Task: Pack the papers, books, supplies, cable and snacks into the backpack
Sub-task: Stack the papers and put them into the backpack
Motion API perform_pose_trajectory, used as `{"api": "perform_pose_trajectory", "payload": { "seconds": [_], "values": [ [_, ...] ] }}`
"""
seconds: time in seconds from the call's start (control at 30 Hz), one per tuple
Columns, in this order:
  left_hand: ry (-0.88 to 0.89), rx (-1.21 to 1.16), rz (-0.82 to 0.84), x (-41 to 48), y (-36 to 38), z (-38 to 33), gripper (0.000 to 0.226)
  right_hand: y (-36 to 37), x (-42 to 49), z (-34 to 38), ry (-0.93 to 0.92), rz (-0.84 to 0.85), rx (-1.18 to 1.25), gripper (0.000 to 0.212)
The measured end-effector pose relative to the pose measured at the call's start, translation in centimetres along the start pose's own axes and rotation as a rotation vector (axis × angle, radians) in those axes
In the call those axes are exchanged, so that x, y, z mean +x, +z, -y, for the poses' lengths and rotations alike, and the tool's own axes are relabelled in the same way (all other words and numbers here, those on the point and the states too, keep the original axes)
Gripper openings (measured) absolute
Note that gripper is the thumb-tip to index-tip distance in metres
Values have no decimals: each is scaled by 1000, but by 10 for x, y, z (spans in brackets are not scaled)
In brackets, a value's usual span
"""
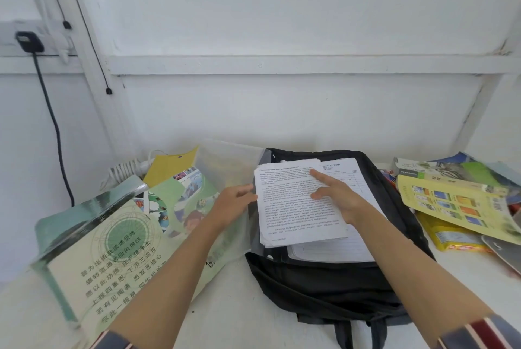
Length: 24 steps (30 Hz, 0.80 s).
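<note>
Striped sleeves (479, 331) show at the near edge of a white tabletop (231, 306). At the near left corner lies a pale green booklet (112, 250) printed with rows of Chinese characters under a green disc.

A black backpack (324, 286) lies flat in the middle, its main pocket open. The papers (296, 213), a stack of typed sheets too small to read, lie on the opening over a lined notebook (332, 250). A sheet at the stack's far end is headed with a word ending "PUTIH".

The left hand (231, 205) grips the stack's left edge with curled fingers. The right hand (338, 196) rests flat on the top sheet, forefinger straight, holding nothing.

By the right edge a yellow book (451, 202) with a grid of small pictures lies over a yellow snack packet (448, 236). More books lie behind it.

Toward the far left a clear folder (225, 162) covers a comic (180, 193), with a yellow card (169, 165) and a coiled white cable (127, 168) beyond.

The tabletop ends at a white boarded wall (282, 24), where a black plug (29, 41) sits in a socket.
</note>
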<state>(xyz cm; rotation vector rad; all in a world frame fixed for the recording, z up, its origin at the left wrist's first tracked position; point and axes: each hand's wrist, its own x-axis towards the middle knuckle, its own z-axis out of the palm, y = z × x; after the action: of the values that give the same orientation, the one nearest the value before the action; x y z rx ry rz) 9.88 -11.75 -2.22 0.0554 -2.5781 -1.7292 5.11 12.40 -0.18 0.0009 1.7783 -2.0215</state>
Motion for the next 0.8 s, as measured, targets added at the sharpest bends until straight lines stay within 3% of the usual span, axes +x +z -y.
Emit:
{"api": "perform_pose_trajectory", "payload": {
  "seconds": [0.2,0.47,0.67,0.8],
  "values": [
    [118,279,-37,-2,1,-12,32,19,8,10,31,-67,-58,68],
    [108,540,-39,5,5,-38,20,67,29,-3,-33,-127,112,74],
    [86,525,30,5,-7,-36,15,86,38,-17,-30,-123,169,74],
    [99,483,9,6,-10,-34,36,77,39,-2,-57,-170,30,73]
  ]
}}
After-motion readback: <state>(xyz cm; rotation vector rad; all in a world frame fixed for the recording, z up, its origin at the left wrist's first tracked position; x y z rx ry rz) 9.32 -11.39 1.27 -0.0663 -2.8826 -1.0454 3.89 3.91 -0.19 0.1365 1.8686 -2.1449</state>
